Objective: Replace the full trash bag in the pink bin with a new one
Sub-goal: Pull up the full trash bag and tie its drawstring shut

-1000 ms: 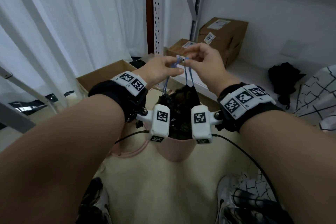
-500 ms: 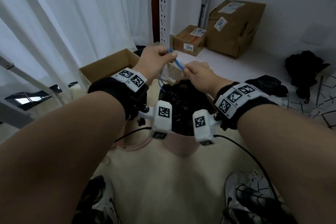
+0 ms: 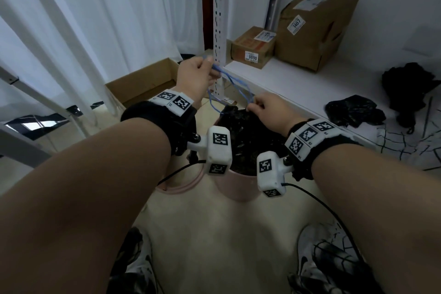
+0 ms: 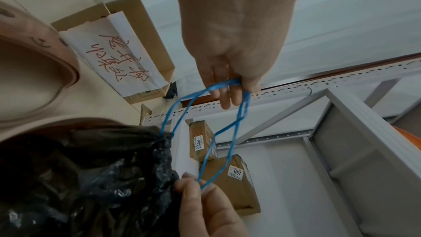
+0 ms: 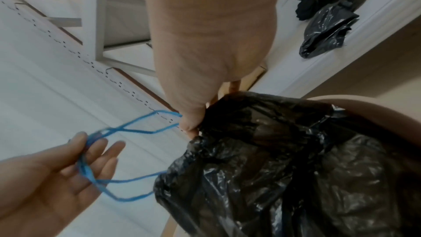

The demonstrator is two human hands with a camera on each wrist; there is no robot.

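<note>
Looks like the tying-off step: left hand [image 3: 196, 73] pinches the blue drawstring [image 4: 230, 129], right hand [image 3: 267, 108] pinches its other loop at the neck of the black trash bag [image 5: 284, 159], which sits in the pink bin [image 3: 236, 185]. Next I'd knot it, then lift it out

storage/stock room, prob. back of an office or small warehouse. evidence: slotted-steel shelving upright [image 3: 219, 19] w/ white shelf board [image 3: 281, 76]; two sealed cardboard cartons [image 3: 312, 28] on it, stickered w/ nos. 8090 and 1467; open carton [image 3: 143, 81] on tiled floor [image 3: 214, 234], hand-lettered paper sheet [image 4: 114, 57] taped to it; white curtains [image 3: 83, 19] at left; loose black bags [image 3: 353, 110] on shelf.
</note>
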